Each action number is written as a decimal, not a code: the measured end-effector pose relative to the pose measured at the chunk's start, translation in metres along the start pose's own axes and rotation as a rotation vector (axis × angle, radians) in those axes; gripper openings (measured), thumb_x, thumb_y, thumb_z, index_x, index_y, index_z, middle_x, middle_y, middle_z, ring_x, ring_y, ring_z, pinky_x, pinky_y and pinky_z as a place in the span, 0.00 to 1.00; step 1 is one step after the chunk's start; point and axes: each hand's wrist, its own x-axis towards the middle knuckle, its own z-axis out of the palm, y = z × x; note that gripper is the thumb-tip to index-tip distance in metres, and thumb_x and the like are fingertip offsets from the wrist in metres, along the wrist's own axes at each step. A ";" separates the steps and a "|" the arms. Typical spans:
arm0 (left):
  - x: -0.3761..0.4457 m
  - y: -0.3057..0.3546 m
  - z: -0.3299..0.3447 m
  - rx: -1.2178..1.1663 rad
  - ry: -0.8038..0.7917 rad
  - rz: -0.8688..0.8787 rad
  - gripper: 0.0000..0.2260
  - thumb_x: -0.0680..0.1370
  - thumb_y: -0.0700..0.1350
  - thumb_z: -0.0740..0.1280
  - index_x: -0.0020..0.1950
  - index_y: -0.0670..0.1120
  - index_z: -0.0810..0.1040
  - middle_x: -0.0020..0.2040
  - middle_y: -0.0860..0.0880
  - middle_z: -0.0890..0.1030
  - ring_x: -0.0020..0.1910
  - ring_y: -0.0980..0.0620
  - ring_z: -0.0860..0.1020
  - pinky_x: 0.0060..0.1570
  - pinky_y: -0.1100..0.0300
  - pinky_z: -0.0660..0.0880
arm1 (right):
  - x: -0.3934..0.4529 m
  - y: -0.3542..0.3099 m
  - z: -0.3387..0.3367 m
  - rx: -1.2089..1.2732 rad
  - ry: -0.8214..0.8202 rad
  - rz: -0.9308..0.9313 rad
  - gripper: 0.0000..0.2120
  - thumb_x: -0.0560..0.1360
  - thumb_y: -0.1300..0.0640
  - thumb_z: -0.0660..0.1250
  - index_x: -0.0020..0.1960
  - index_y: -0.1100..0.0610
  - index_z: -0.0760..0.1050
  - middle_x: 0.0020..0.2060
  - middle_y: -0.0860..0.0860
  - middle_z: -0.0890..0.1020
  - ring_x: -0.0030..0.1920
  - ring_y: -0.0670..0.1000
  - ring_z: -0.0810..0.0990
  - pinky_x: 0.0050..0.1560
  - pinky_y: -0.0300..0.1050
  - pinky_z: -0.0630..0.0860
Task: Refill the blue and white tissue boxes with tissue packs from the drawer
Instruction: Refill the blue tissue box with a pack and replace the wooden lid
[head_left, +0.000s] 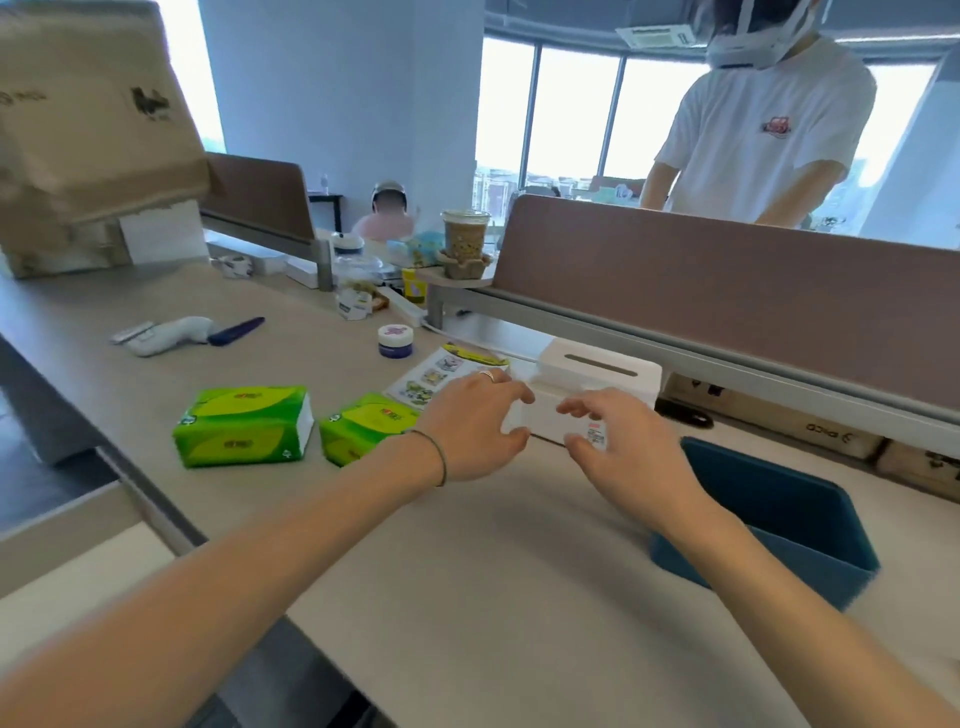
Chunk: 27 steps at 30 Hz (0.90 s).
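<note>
The white tissue box (597, 369), with a slot in its top, stands on the desk against the partition. My left hand (467, 431) grips the left end of its lower white part, fingers over the top and thumb below. My right hand (628, 452) pinches the same part at the right, beside a small label sticker. The blue tissue box (779, 519) lies on the desk to the right of my right forearm. Two green tissue packs (244, 423) (363, 426) lie side by side left of my left hand. No drawer is in view.
A sticker sheet (436, 379) and a small jar (395, 340) lie behind my left hand. Farther left are a white handheld device (166, 335) and a large cardboard box (88, 130). A brown partition (727, 270) runs behind the boxes; a person (753, 130) stands beyond it.
</note>
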 end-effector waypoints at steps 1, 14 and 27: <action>-0.002 -0.010 -0.002 0.011 -0.005 -0.017 0.20 0.79 0.56 0.65 0.71 0.54 0.74 0.71 0.51 0.73 0.68 0.47 0.73 0.64 0.51 0.72 | 0.005 -0.006 0.006 0.006 -0.008 -0.007 0.15 0.77 0.52 0.67 0.64 0.45 0.76 0.60 0.44 0.79 0.61 0.47 0.75 0.62 0.47 0.73; -0.012 -0.117 -0.013 0.087 -0.103 -0.214 0.20 0.79 0.54 0.65 0.71 0.56 0.73 0.73 0.52 0.71 0.66 0.47 0.74 0.59 0.53 0.73 | 0.049 -0.064 0.087 0.046 -0.195 -0.058 0.20 0.74 0.47 0.68 0.66 0.42 0.72 0.65 0.45 0.75 0.58 0.49 0.78 0.56 0.51 0.77; -0.009 -0.164 0.017 -0.025 -0.225 -0.380 0.24 0.83 0.58 0.55 0.78 0.54 0.61 0.75 0.43 0.68 0.70 0.41 0.71 0.67 0.48 0.69 | 0.060 -0.087 0.138 -0.046 -0.400 0.034 0.46 0.66 0.28 0.66 0.78 0.42 0.54 0.75 0.47 0.64 0.67 0.56 0.75 0.61 0.53 0.74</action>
